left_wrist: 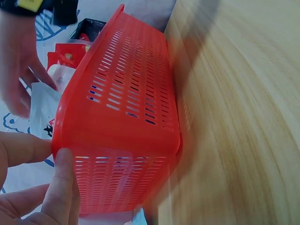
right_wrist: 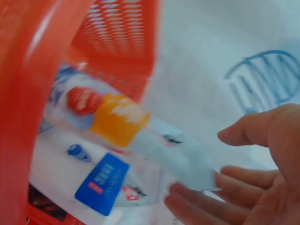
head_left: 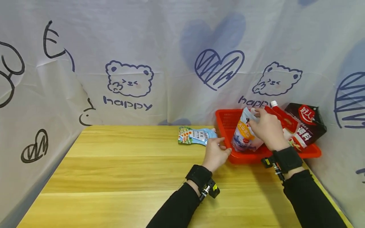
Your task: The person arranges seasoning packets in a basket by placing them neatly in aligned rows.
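Note:
A red plastic basket (head_left: 246,157) stands at the table's right back. My left hand (head_left: 215,155) is at its near left corner, and in the left wrist view the thumb and a finger pinch the rim. Inside the basket's left part a white and purple bag with an orange label (head_left: 243,134) stands upright, slightly tilted. My right hand (head_left: 268,129) is at the top of that bag. In the right wrist view the thumb is spread well away from the fingers (right_wrist: 194,206), which touch the bag's top edge without curling round it.
A light blue Heinz pouch (head_left: 196,136) lies on the wooden table (head_left: 114,171), left of the basket. A red pouch with a white cap (head_left: 280,115) and a black and red seasoning package (head_left: 309,125) lean in the basket's right part. White cloth hangs behind.

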A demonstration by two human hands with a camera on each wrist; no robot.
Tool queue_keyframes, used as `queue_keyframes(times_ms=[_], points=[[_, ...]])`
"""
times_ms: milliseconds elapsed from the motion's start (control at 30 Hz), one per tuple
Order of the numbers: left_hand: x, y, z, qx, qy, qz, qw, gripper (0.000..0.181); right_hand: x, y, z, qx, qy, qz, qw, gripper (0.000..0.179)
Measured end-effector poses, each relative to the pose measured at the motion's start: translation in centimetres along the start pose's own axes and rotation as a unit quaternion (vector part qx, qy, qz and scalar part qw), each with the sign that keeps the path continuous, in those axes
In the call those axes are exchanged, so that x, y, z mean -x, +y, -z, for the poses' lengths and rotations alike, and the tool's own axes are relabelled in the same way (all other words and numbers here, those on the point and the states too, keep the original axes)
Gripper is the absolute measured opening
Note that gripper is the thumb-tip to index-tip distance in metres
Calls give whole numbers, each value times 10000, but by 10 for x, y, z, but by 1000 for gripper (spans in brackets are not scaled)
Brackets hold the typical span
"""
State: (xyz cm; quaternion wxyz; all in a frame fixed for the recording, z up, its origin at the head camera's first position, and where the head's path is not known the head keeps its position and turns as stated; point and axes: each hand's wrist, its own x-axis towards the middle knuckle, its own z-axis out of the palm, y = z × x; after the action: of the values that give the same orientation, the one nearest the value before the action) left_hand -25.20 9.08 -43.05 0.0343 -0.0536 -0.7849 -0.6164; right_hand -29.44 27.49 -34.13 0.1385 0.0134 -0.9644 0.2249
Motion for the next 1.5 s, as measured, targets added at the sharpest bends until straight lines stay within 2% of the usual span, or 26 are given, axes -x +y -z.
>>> queue_keyframes(times_ms=[133, 300, 367, 467, 567, 733, 867, 1000, 1133, 1233, 1300, 1367, 1500], points=[[0, 0, 2, 13, -21, 0, 10000, 49, 25, -5, 4, -299, 817, 154, 9961, 56], [0, -1, 2, -50, -58, -22, 10000, 49, 57, -2, -8, -527, 1936, 843, 9760, 49], [0, -1, 2, -29, -84, 2, 10000, 49, 68, 3, -16, -532, 2203, 1248, 9659, 44], [0, -1, 3, -13, -105, 35, 9999, 49, 81, 13, -33, -505, 2347, 1820, 9535, 37], [0, -2, 3, -36, -89, -31, 9999, 49, 92, 21, -50, -415, 2200, 2145, 9507, 31], [0, -2, 3, -142, -69, -59, 9999, 49, 100, 31, -70, -175, 1487, 2211, 9637, 19], [0, -2, 4, -264, -119, -26, 9996, 49, 101, 36, -77, 5, 946, 2338, 9677, 12], [-3, -5, 11, -786, -261, -323, 9960, 44, 101, 37, -79, 78, 587, 2306, 9713, 12], [-9, -6, 25, -1671, -549, -787, 9813, 47, 101, 37, -81, 48, 421, 2230, 9739, 11], [-16, -6, 38, -2246, -692, -1117, 9655, 49, 101, 36, -80, 13, 320, 2191, 9752, 12], [-23, -6, 47, -2613, -650, -1357, 9535, 46, 101, 35, -80, 5, 245, 2150, 9763, 13], [-31, -8, 57, -3075, -559, -1609, 9362, 43, 100, 35, -80, 9, 213, 2122, 9770, 14], [-52, -16, 73, -4111, -432, -2009, 8881, 40, 100, 37, -79, 36, 277, 2132, 9766, 13]])
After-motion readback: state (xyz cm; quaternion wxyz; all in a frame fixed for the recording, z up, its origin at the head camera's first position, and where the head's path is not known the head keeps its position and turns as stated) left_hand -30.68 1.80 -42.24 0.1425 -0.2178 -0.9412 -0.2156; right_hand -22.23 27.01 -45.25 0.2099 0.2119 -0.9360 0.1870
